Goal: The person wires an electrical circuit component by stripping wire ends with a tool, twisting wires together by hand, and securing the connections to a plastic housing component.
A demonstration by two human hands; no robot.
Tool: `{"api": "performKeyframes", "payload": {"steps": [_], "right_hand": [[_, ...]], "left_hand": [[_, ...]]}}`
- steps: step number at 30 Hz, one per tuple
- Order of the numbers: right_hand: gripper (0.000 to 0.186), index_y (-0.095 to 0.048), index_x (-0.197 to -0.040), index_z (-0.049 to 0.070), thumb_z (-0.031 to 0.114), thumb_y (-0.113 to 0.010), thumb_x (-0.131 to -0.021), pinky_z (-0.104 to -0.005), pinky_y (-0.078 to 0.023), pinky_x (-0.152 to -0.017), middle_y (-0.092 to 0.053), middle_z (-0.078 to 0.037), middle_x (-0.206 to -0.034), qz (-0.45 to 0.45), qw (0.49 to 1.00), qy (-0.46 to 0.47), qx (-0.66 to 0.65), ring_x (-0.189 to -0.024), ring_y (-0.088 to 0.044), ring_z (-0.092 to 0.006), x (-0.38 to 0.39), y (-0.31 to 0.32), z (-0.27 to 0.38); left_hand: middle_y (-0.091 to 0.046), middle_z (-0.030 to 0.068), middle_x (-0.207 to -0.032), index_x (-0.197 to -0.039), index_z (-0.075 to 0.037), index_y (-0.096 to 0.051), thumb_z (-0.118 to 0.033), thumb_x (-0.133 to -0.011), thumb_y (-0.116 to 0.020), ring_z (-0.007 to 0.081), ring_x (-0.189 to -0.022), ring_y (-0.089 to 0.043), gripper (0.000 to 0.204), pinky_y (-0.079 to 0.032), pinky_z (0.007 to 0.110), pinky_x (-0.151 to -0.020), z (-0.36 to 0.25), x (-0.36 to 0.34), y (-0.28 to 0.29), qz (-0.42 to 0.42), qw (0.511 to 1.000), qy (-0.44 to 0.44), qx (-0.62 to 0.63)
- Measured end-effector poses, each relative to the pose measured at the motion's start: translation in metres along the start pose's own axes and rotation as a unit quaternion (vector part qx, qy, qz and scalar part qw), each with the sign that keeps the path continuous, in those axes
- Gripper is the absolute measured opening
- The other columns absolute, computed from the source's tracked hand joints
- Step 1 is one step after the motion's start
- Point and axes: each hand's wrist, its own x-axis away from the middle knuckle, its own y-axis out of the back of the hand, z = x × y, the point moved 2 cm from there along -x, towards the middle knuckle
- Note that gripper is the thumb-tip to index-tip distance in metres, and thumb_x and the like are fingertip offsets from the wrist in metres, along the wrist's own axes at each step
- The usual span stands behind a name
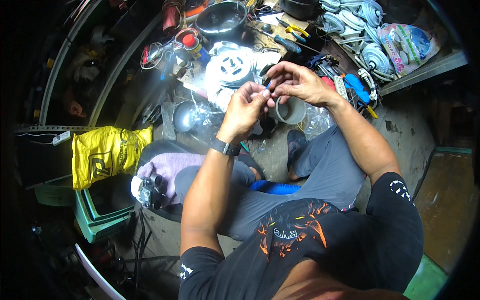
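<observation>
My left hand (250, 107) and my right hand (295, 87) meet at the upper middle, fingertips pinched on a small, thin blue piece (268, 85), too small to name further. Just behind them lies a white plastic housing with slotted openings (231, 65) on a white cloth. Below my right hand stands a grey round container (291, 114), with crumpled clear plastic (319, 120) beside it. A metal bowl (183, 117) sits left of my left hand.
Pliers (296, 31), screwdrivers (287, 43), a red-capped bottle (196, 47) and a black bowl (220, 20) crowd the worktop. Pale coiled parts (372, 55) lie upper right. A yellow bag (107, 155), teal bins (92, 217) and a device on cloth (152, 190) are at left.
</observation>
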Motion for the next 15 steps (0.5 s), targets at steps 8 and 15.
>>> {"api": "performKeyframes", "payload": {"steps": [8,15], "right_hand": [[0.032,-0.061,-0.124,0.004,0.024,-0.064,-0.099,-0.0271,-0.047,-0.094,-0.067,-0.004,-0.111,-0.004,0.991,0.03,0.133,-0.104,-0.06,-0.0109,0.006,-0.004,-0.03],[0.059,-0.042,-0.132,0.005,0.011,-0.067,-0.078,-0.0405,-0.049,-0.099,-0.05,-0.013,-0.126,-0.099,0.928,0.072,0.353,-0.122,-0.055,-0.0271,0.013,-0.046,-0.064]], "left_hand": [[-0.066,0.0024,-0.089,-0.116,0.0,-0.059,-0.019,-0.1,-0.062,0.0063,-0.074,-0.057,0.024,-0.047,0.018,-0.066,-0.006,-0.004,0.011,-0.007,0.996,-0.04,0.082],[-0.065,0.0034,-0.091,-0.122,0.005,-0.06,-0.016,-0.1,-0.061,0.0066,-0.074,-0.056,0.03,-0.047,0.017,-0.064,-0.013,-0.003,0.026,-0.04,0.984,-0.032,0.168]]}}
